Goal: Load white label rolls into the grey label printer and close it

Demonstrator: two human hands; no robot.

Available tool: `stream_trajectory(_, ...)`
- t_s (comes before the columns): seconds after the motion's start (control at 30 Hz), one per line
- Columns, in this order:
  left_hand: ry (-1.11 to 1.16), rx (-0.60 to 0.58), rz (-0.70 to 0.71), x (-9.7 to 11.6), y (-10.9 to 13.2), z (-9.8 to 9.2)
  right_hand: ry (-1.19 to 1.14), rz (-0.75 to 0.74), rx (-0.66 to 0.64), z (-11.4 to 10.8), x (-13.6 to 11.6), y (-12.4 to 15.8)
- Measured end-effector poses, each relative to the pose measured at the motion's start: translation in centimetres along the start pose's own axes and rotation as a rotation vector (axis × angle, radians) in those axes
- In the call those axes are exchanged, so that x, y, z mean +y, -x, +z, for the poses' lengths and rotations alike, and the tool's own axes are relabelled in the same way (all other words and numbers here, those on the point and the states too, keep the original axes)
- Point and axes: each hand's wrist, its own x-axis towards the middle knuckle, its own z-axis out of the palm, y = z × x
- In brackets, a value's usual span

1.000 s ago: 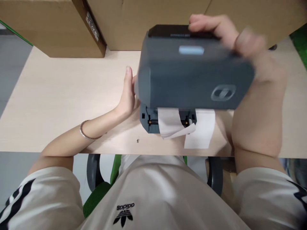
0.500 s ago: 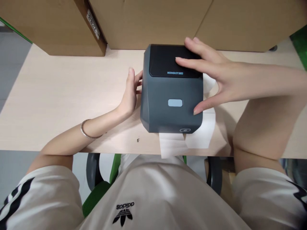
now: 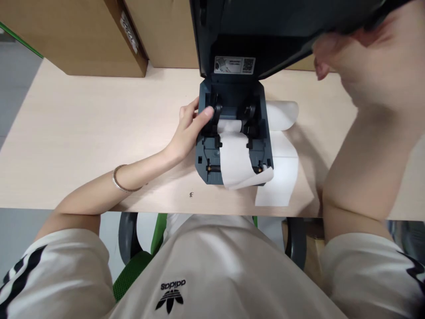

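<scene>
A dark grey label printer [image 3: 202,176] stands on the table with its lid [image 3: 252,22] raised at the back. Inside lies a white label strip [image 3: 235,153], which runs forward over the roller and curls at the front edge. My left hand [image 3: 186,135] grips the printer's left wall, thumb hooked over the rim and fingers outside. My right hand [image 3: 375,66], blurred by motion, is closed around the lid's right edge, high on the right. The lid's underside carries a white sticker [image 3: 234,65]. Part of the lid is beyond the picture's top.
White paper [image 3: 282,170] lies on the table right of the printer, its far end curled. Cardboard boxes [image 3: 96,40] line the back of the table [image 3: 83,133]. A chair armrest [image 3: 129,237] is below the front edge.
The printer lid has swung up and back with my right hand, exposing the inside and the label strip. My left thumb has moved from outside the wall onto the rim.
</scene>
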Motion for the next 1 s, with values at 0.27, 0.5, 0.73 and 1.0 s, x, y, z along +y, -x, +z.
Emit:
stream_trajectory(0.27, -0.007, -0.054, -0.052, -1.1, -0.4, -1.4, -0.033, 0.092, -0.167, 5.0, -2.3, 0.7)
stream_trajectory(0.5, -0.036, -0.041, -0.054, -0.9, -0.5, -1.0, 0.143, -0.005, -0.245, 5.5, -1.8, 0.5)
stream_trajectory(0.73, -0.019, -0.029, -0.011, -0.8, -0.6, -0.9, 0.414, -0.05, -0.298, 6.9, -0.9, 1.6)
stream_trajectory(1.0, -0.094, -0.017, 0.08, -0.9, -0.7, -0.9, 0.409, -0.218, -0.515, 8.5, 1.3, 2.9)
